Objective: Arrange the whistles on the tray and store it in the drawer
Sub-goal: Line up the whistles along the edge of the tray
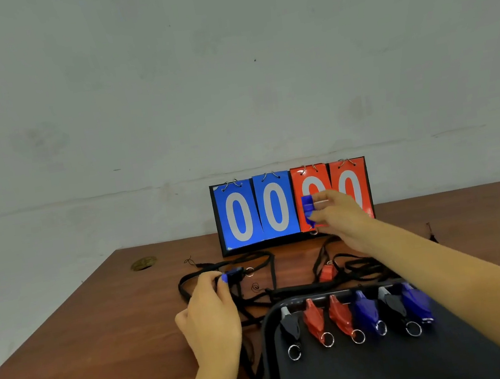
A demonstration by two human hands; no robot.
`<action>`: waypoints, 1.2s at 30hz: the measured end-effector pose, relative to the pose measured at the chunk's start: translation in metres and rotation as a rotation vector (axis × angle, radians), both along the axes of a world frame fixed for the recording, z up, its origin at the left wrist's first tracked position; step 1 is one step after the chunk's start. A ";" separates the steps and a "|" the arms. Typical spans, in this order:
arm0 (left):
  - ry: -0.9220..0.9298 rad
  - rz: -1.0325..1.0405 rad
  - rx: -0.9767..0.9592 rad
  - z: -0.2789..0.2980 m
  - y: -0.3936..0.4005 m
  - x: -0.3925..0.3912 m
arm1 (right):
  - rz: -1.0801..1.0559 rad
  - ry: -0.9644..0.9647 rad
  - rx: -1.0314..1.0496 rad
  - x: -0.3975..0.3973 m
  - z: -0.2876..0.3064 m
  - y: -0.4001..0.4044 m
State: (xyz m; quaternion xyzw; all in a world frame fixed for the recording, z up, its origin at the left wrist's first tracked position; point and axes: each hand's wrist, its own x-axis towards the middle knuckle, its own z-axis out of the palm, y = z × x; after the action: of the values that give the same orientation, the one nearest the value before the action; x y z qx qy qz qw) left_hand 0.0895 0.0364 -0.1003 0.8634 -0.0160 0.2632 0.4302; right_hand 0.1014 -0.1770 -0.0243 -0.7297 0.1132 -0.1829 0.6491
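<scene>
A black tray [358, 373] lies at the front of the wooden table, with several whistles [340, 318] in a row along its far edge: black, red and blue, each with a metal ring. My right hand [339, 218] is raised above the table and pinches a blue whistle [308, 208] in front of the scoreboard. My left hand [210, 317] rests on the table left of the tray and grips another blue whistle [233, 274] by its end, its ring lying beside black cords. A red whistle [327, 272] lies loose on the table behind the tray, among the cords.
A flip scoreboard [292, 205] showing zeros on blue and red cards stands at the back against the wall. Tangled black lanyards [256, 291] spread over the table between the scoreboard and the tray. A brass-coloured cable hole [143, 263] sits at the far left.
</scene>
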 end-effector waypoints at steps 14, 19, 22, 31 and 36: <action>0.022 -0.118 -0.250 0.005 -0.012 -0.005 | 0.011 0.154 -0.141 -0.123 0.003 -0.081; -0.020 -0.201 -0.216 0.020 -0.027 -0.026 | -0.014 0.192 -0.263 -0.158 -0.023 -0.110; -0.083 -0.319 -0.173 0.035 -0.045 -0.052 | -0.018 0.236 -0.348 -0.166 -0.037 -0.120; 0.091 -0.841 0.289 0.059 -0.098 -0.108 | -0.011 0.438 -1.107 -0.164 -0.050 -0.120; 0.259 -0.955 0.468 0.059 -0.145 -0.104 | -0.027 0.454 -1.262 -0.171 -0.050 -0.121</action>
State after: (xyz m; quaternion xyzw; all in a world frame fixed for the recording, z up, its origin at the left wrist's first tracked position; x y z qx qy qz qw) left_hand -0.0141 -0.1081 -0.0413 0.8580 -0.4114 -0.0805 0.2968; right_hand -0.0693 -0.2981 -0.0743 -0.9882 0.1273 -0.0642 0.0559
